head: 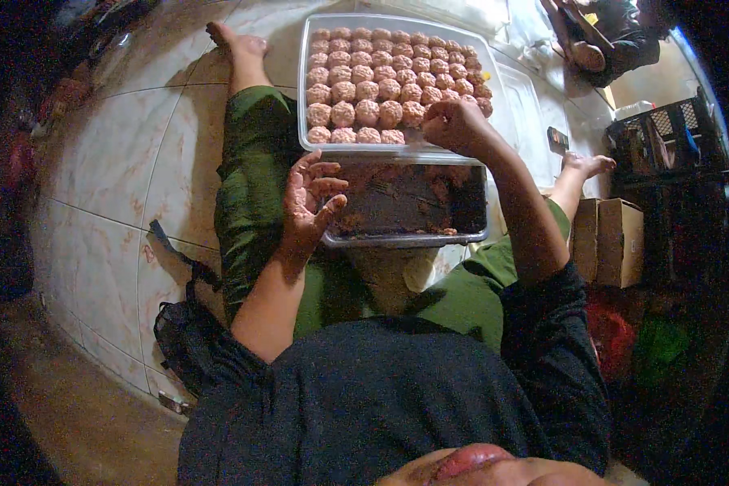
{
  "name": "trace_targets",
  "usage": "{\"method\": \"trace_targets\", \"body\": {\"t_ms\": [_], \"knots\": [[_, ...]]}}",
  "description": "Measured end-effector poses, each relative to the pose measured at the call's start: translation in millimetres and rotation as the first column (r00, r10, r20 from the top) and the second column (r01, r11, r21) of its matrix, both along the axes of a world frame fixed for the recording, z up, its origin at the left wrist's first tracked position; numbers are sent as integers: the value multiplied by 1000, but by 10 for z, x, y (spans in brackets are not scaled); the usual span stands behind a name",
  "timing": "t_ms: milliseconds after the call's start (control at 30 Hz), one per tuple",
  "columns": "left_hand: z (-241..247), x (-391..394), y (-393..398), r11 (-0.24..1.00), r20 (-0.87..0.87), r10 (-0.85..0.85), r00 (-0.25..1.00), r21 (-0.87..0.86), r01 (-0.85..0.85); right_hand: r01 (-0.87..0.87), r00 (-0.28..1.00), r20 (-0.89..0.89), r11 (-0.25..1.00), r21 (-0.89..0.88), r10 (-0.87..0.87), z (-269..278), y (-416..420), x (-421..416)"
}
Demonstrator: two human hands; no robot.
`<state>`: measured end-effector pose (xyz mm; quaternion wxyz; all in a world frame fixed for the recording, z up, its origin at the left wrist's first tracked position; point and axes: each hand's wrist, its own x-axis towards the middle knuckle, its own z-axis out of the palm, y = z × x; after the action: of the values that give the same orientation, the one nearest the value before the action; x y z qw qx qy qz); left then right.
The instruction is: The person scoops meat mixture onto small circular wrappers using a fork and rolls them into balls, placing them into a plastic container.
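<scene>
Rows of pinkish, rough-surfaced balls (367, 112) that look like raw meat or dough fill most of a clear plastic tray (302, 85). My right hand (458, 127) is over the tray's near right corner, fingers curled down at the end of the nearest row; whether it holds a ball is hidden. Nearer to me stands a rectangular container (407, 240) with dark inner walls and smears and bits of the same mixture inside. At its left edge my left hand (313, 194) is held up, fingers apart and smeared with residue, holding nothing.
Clear plastic lids or trays (522, 115) and a phone-like dark object (557, 139) lie on the tiled floor to the right. Cardboard boxes (621, 243) and a black crate (674, 130) stand farther right. Another person (613, 42) sits at the upper right. A black strap (179, 252) lies left.
</scene>
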<state>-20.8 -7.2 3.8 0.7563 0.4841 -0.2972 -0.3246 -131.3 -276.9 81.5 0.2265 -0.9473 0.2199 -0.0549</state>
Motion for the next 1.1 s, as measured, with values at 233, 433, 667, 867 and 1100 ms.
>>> {"method": "trace_targets", "body": {"t_ms": [233,433,667,867,1100], "knots": [[9,1,83,999,-30,36,999,12,-35,90,995,-39,995,-39,-91,72,-154,0],[51,-44,85,1000,-59,-2,998,27,4,139,983,137,984,-115,-123,111,-487,-361],[26,-101,-42,992,-34,-98,995,75,100,254,965,102,960,-115,-243,-209,-318,-186],[-27,-79,-13,992,-15,-90,996,93,91,207,977,50,977,44,-209,-179,-347,-300],[49,-120,-8,983,-50,-93,994,153,100,321,945,83,944,-73,-315,-324,-447,-233]]}}
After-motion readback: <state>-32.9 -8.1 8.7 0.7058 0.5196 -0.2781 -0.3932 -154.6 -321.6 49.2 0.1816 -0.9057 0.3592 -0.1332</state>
